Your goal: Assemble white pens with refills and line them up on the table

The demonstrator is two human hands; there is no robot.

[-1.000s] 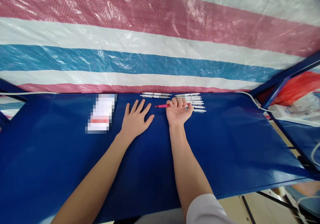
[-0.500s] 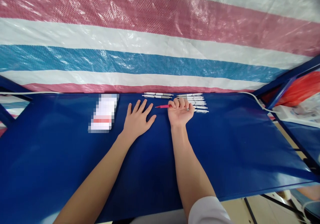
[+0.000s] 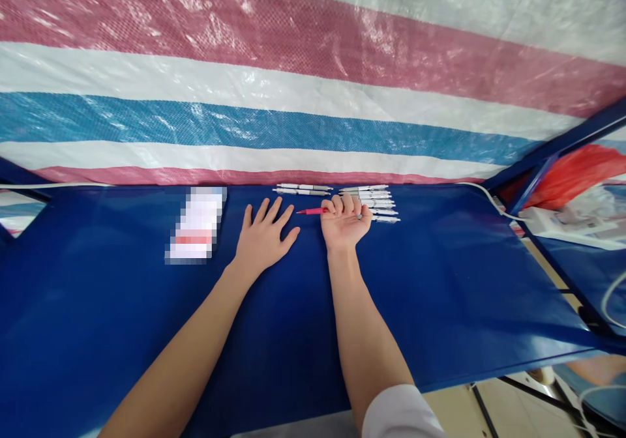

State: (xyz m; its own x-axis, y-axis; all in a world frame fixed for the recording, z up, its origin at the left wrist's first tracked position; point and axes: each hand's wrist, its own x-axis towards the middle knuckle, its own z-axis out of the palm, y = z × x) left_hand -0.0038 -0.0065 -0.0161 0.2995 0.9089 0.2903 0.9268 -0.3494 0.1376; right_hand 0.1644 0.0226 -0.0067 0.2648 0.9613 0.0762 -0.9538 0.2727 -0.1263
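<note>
I have the right hand [image 3: 343,229] turned palm up, its fingers curled in tightly around a pink pen [image 3: 312,211]. The pen runs sideways through the grip: its front length and dark point stick out past the little-finger side, aimed left, while the middle is hidden behind the curled fingers. A small greyish bit shows by the thumb, but I can't tell whether it is the pen's other end. Nor can I make out whether the knuckles rest on the table [image 3: 440,281].

The left hand [image 3: 261,242] I see palm down on the blue surface, fingers spread wide, holding nothing. Its index fingertip sits just beside the pink pen's point, with a narrow gap between.

Beyond the right hand, a stack of white pens [image 3: 380,195] lies side by side, partly covered by the fingers and reaching out to the right of the thumb. Two more pens [image 3: 298,191] lie together near the back edge, between the hands and farther away than the pink one. Left of the left hand, I get a pixelated rectangle [image 3: 198,219], well apart from the grip. A striped sheet [image 3: 244,122] rises behind the table.
</note>
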